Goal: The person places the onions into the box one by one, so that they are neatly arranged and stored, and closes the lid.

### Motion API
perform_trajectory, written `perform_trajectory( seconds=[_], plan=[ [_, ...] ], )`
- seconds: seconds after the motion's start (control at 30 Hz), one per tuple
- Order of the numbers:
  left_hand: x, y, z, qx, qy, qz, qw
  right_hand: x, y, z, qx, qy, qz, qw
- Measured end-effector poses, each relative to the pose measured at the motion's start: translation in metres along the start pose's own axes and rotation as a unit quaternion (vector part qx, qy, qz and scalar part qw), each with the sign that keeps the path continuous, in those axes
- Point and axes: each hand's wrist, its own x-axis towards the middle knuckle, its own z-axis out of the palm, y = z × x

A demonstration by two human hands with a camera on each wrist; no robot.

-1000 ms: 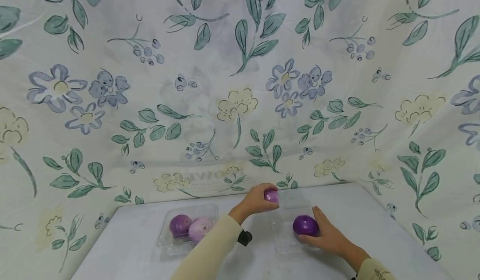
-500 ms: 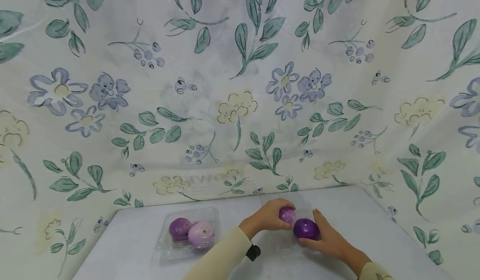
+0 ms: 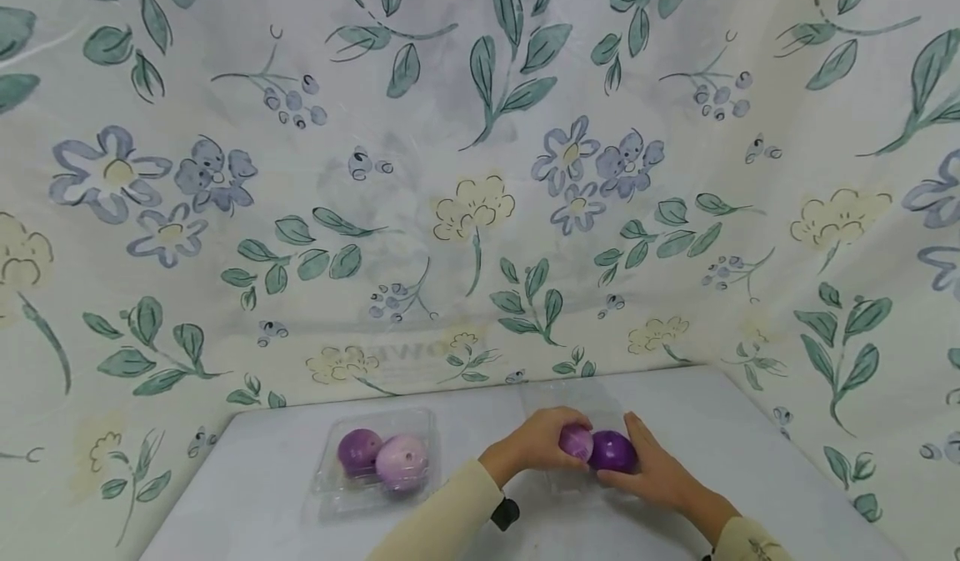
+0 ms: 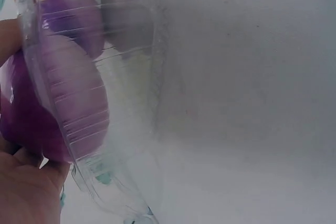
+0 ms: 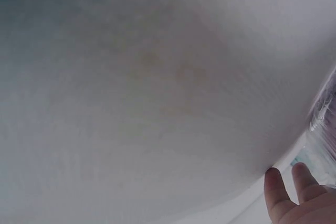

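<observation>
My left hand [image 3: 536,443] grips a light purple round thing [image 3: 576,443] that looks like an onion, thumb below and fingers above it. In the left wrist view this onion [image 4: 58,103] shows through a clear plastic wall. Right beside it lies a glossy dark purple onion [image 3: 614,451] in a clear plastic box [image 3: 555,484]. My right hand [image 3: 663,471] holds that dark onion from the right, between thumb and fingers. In the right wrist view only some fingers [image 5: 302,192] show, at the lower right corner, and the onion is mostly cut off.
A second clear plastic box [image 3: 330,465] stands on the left of the white table [image 3: 255,494]. It contains a purple onion [image 3: 358,453] and a pale pinkish one [image 3: 402,463]. A flowered curtain [image 3: 420,252] hangs behind the table. The right-hand box's clear lid [image 3: 566,393] lies back.
The left hand has carried the light purple onion rightward and down into the right-hand box, beside the dark one. The right hand has stayed nearly in place.
</observation>
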Motion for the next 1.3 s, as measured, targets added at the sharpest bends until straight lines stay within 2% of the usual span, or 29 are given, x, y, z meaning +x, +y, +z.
perform_trajectory(
  seconds=[0.1,0.37,0.67,0.8,0.9,1.0,1.07,1.13,1.3],
  plan=[
    [-0.001,-0.001,0.003,0.005,-0.004,0.004,1.0,0.001,0.001,0.001,-0.001,0.002,-0.003,1.0],
    [-0.003,0.0,0.004,0.005,-0.027,-0.023,0.9994,0.002,0.0,0.002,-0.003,0.003,-0.006,1.0],
    [-0.003,-0.003,0.007,-0.002,-0.033,-0.012,0.9994,0.001,-0.001,-0.001,0.002,0.004,-0.011,0.9999],
    [-0.005,-0.003,0.007,-0.025,0.008,-0.014,0.9996,0.003,0.002,0.001,-0.002,0.008,-0.014,0.9999],
    [-0.005,-0.004,0.006,-0.04,0.066,-0.014,0.9969,0.003,0.004,0.001,-0.002,0.007,-0.013,0.9999],
    [-0.005,-0.006,0.003,-0.053,0.122,-0.029,0.9907,0.003,0.003,0.001,0.003,0.002,-0.008,1.0],
    [-0.004,-0.009,0.002,-0.061,0.155,-0.056,0.9844,0.003,0.003,0.001,0.007,-0.002,-0.004,1.0],
    [-0.005,-0.012,0.001,-0.074,0.18,-0.095,0.9763,0.002,0.002,0.001,0.006,-0.005,-0.001,1.0],
    [-0.005,-0.022,0.004,-0.119,0.237,-0.179,0.9475,0.002,0.001,0.0,0.006,-0.005,-0.003,1.0]
  ],
)
